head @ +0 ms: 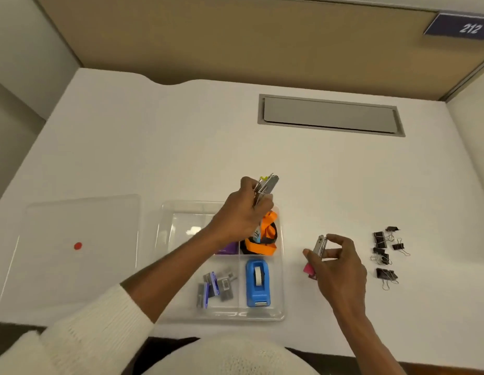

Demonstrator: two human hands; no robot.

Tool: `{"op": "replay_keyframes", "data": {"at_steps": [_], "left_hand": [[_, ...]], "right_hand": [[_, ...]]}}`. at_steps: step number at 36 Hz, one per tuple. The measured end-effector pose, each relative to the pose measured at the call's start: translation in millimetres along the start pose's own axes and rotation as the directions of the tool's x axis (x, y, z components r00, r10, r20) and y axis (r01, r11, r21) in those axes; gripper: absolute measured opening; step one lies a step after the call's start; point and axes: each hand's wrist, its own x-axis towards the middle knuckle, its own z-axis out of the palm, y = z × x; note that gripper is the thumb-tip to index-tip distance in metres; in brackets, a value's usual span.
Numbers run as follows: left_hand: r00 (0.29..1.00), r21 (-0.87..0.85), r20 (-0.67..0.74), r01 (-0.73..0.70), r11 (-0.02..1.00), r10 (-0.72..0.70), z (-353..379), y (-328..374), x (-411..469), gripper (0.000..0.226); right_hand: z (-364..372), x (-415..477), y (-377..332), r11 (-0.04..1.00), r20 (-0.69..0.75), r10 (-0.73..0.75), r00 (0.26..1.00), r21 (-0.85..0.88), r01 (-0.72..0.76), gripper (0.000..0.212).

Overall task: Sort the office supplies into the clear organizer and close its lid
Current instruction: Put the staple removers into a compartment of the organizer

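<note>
**White desk, sorting in progress**

White desk (181, 136), left to right: clear lid (81, 250) lying flat; open organizer (278, 315) holding staple strips (216, 286), tape dispenser (257, 282), orange strap (265, 239). Left hand (240, 215) grips metal tools (266, 186) above it, hiding rear compartments. Right hand (335, 263) pinches a metal clip (320, 246). Binder clips (385, 253) far right.
</note>
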Motion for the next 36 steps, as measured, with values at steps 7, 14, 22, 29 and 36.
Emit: {"op": "replay_keyframes", "data": {"at_steps": [7,14,22,29,36], "left_hand": [[0.926,0.104,-0.184,0.352,0.93,-0.33,-64,-67,-65,0.037],[0.835,0.288,-0.251,0.547,0.786,-0.489,-74,-95,-61,0.05],[0.84,0.387,-0.238,0.543,0.745,-0.488,-70,-99,-37,0.05],[0.864,0.478,-0.252,0.503,0.721,-0.435,-59,-99,-37,0.051],[0.881,0.457,-0.291,0.471,0.755,-0.374,-61,-98,-37,0.067]], "right_hand": [[19,-16,-47,0.995,0.078,-0.1,0.992,0.008,0.1,0.058],[51,-41,-79,0.987,0.139,-0.159,0.977,0.015,0.158,0.059],[75,-72,-86,0.975,0.214,-0.216,0.952,0.003,0.221,0.055],[80,-83,-80,0.98,0.242,-0.186,0.952,-0.026,0.198,0.057],[80,-79,-74,0.983,0.242,-0.162,0.956,-0.049,0.179,0.058]]}}
